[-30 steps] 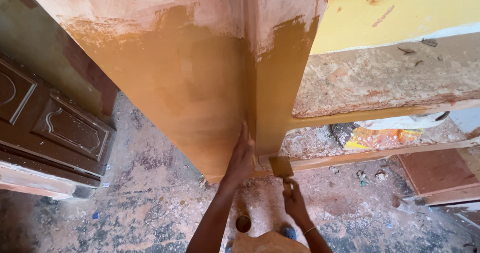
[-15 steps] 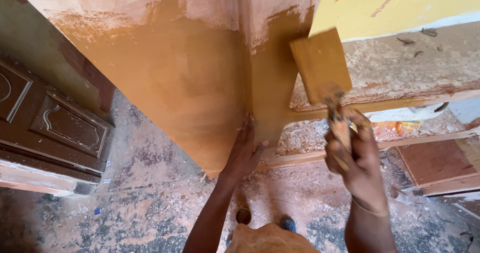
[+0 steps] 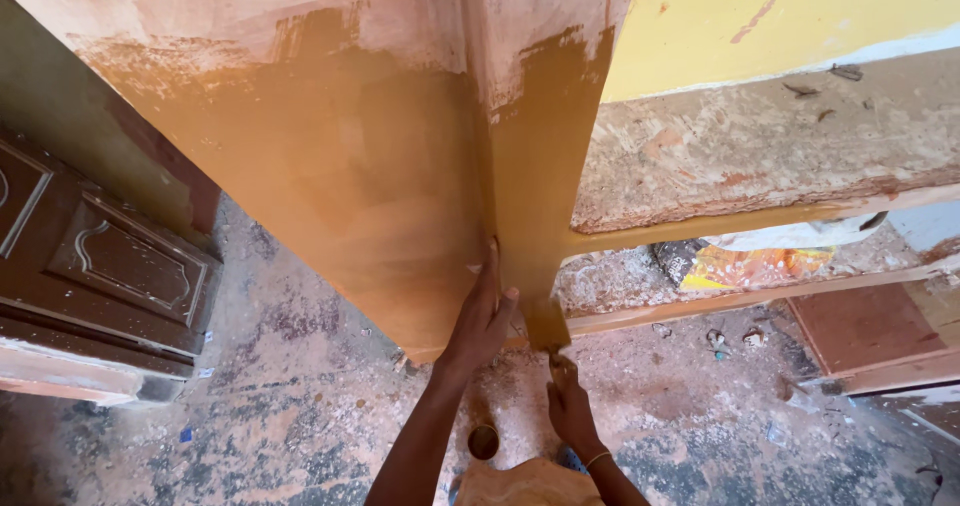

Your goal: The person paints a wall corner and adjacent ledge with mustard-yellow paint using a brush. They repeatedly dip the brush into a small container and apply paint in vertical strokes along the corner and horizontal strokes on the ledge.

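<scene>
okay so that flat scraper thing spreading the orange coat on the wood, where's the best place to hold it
Probably by the handle, from below. The scraper stands with its wide blade up against the coated wooden panel, handle pointing down toward the floor, which is where the right hand grips it now. The left hand rests flat on the panel beside it.

the left hand (image 3: 482, 318) reaches up on a straight forearm, palm laid flat against the lower edge of the ochre-coated panel (image 3: 330, 196), fingers together, thumb spread to the right. the right hand (image 3: 570, 404) sits lower and just right of that edge, fist closed, wrist bent, a thin bangle at the wrist.
</scene>
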